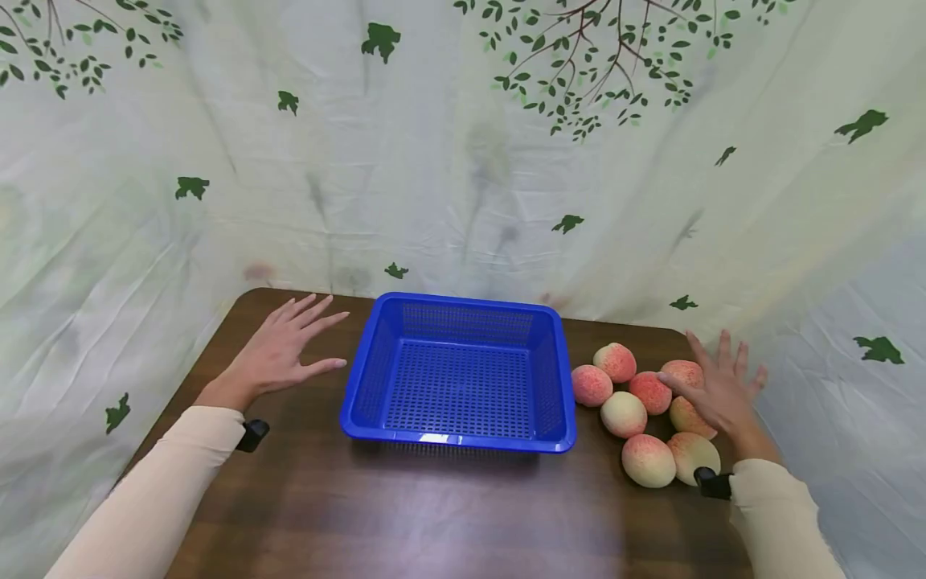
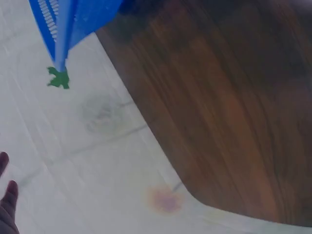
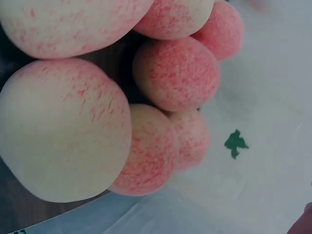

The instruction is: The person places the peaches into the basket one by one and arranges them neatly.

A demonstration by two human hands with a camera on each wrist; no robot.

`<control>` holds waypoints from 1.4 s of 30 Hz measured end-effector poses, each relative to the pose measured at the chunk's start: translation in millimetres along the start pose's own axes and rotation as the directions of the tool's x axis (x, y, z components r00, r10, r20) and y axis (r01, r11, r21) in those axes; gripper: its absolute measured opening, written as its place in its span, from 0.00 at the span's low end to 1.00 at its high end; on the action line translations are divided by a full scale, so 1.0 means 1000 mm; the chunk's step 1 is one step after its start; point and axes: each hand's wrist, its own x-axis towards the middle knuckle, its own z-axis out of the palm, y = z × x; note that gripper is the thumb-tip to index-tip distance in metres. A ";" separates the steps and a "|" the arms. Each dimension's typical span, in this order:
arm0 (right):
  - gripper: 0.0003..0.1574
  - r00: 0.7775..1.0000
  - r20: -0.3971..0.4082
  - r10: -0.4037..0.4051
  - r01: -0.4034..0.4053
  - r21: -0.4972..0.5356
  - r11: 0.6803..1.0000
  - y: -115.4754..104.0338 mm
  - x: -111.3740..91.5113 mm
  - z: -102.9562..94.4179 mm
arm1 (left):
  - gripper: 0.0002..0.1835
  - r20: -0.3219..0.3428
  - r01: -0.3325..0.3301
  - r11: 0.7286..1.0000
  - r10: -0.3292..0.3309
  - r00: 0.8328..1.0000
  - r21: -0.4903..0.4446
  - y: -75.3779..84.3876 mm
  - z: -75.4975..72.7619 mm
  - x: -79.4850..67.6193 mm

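Note:
A blue plastic basket [image 1: 459,444] with slotted walls stands on the brown table, nothing inside it. To its left my left hand [image 1: 282,346] hovers with fingers spread, holding nothing; its fingertips [image 2: 9,195] show at the edge of the left wrist view. Several pink and cream peaches [image 1: 624,415] lie in a cluster to the right of the basket. Over the right side of that cluster is my right hand [image 1: 719,390], fingers apart and empty, partly covering some peaches. In the right wrist view a large pale peach [image 3: 63,131] is closest to the camera.
The wooden table [image 1: 405,515] has rounded far corners. Pale cloth [image 1: 434,161] printed with leaves and branches hangs behind it and at both sides. One peach at the left of the cluster lies right at the basket's right rim.

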 end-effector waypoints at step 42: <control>0.52 0.909 -0.010 0.416 -0.326 0.605 0.727 0.059 -0.096 0.061 | 0.38 -0.071 -0.217 0.939 0.206 0.976 -0.266 0.063 0.053 -0.019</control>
